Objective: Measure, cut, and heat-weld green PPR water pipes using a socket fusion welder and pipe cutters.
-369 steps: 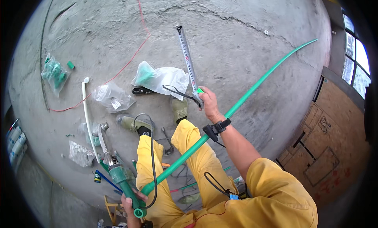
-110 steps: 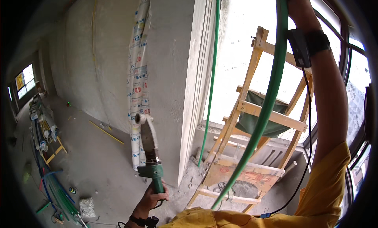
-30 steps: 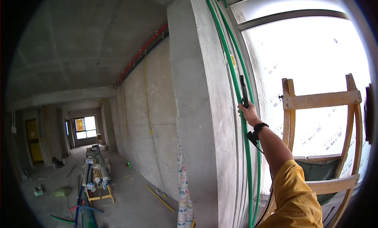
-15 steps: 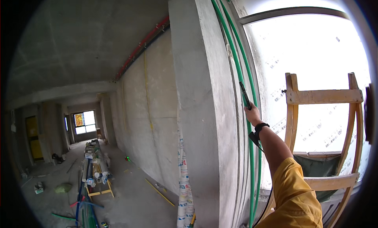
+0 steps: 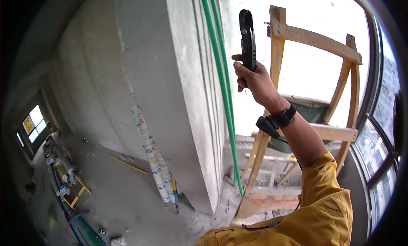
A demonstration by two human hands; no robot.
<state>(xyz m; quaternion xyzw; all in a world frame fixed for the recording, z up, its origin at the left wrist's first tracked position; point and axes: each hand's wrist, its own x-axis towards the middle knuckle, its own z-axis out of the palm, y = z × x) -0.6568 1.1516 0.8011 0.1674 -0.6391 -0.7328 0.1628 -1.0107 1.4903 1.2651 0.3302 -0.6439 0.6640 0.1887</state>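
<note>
My right hand (image 5: pixel 256 81), raised in front of the bright window, is closed around a long black hand tool (image 5: pixel 247 40). It has a rounded head and a small round fastener on its side; its exact kind cannot be made out. A black strap with a small device (image 5: pixel 276 121) circles that wrist. Just left of the hand, apart from it, two green pipes (image 5: pixel 222 76) run down beside the concrete column. Behind my forearm stands a wooden ladder (image 5: pixel 278 42). My left hand is out of view.
White wrapped pipes (image 5: pixel 154 156) lean against the column (image 5: pixel 157 76), with a yellow-handled tool (image 5: pixel 174 190) beside them. A yellow bar (image 5: pixel 128 164) lies on the floor. At the left, a low stand (image 5: pixel 78 197) bears piled pipes. Framed window panes (image 5: pixel 376 161) rise at right.
The view has swung right and down. My right hand has come away from the green pipes, still holding the black tool, which now stands nearly upright before the window.
</note>
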